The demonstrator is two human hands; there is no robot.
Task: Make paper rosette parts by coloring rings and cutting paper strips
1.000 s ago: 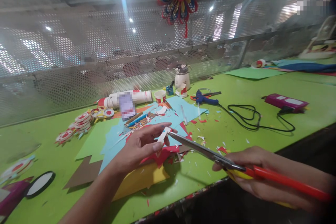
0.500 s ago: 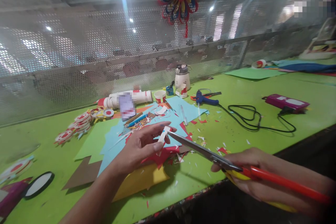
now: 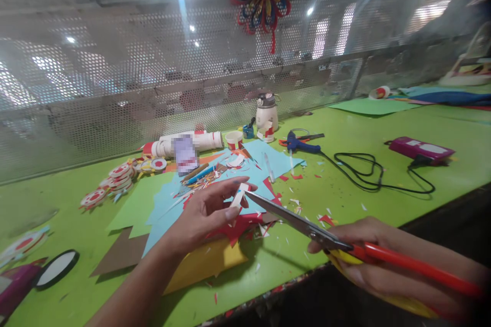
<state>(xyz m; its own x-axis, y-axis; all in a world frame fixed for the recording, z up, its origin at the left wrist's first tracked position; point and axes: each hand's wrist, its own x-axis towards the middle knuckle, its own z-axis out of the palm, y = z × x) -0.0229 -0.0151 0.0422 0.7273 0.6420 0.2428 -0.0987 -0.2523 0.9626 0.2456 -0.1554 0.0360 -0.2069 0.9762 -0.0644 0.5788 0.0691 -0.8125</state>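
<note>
Between the thumb and fingers of my left hand [image 3: 207, 210] is a small white strip of paper or card [image 3: 238, 197] with a bluish mark near its upper end. My right hand [image 3: 378, 250] grips a pair of scissors [image 3: 295, 219] with red and yellow handles. The blades point left, and their tip meets the upper right end of the strip. Whether the tip is cutting into it I cannot tell. Beneath my left hand lie light blue paper [image 3: 161, 217], red paper [image 3: 240, 227] and a yellow sheet [image 3: 207, 265].
A blue glue gun [image 3: 303, 144] with a black cord joins a purple box [image 3: 420, 150]. Paper cups [image 3: 233, 140], a bottle [image 3: 266, 112] and white paper rolls [image 3: 209, 141] stand or lie along the mesh. Red-and-white paper discs [image 3: 120, 176] sit left. Scraps litter the green table [image 3: 345, 173].
Almost nothing differs. Both hands, the strip and the scissors keep nearly the same place, with only a slight shift of the view.
</note>
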